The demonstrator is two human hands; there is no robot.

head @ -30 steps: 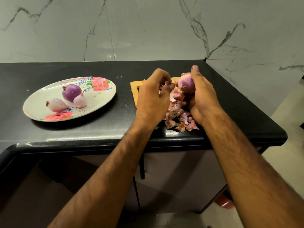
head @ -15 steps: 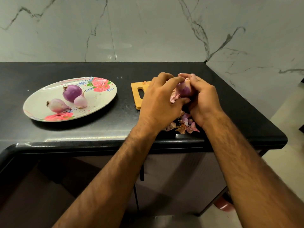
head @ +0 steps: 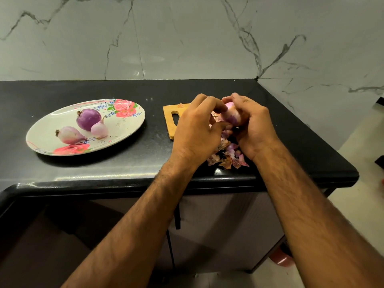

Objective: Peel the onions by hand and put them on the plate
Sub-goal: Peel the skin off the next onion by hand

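A pink-purple onion [head: 231, 115] is held above the wooden cutting board [head: 170, 121]. My right hand [head: 254, 125] grips it from the right, fingers curled over its top. My left hand [head: 197, 129] pinches at its left side with thumb and fingertips. Loose onion skins [head: 227, 156] lie in a heap under and in front of my hands. On the left, the flowered oval plate [head: 128, 125] holds three peeled onions: a round purple one [head: 88, 119], a small pale one [head: 99, 128] and an elongated pale one [head: 68, 135].
Everything sits on a black counter [head: 124, 169] against a marble wall. The counter's front edge runs just below the skins, and its right end stops near my right forearm. Cabinet doors [head: 218, 225] are below.
Both hands have come together lower over the board. My right fingers now curl over the onion's top, and my left hand has closed in on its left side.
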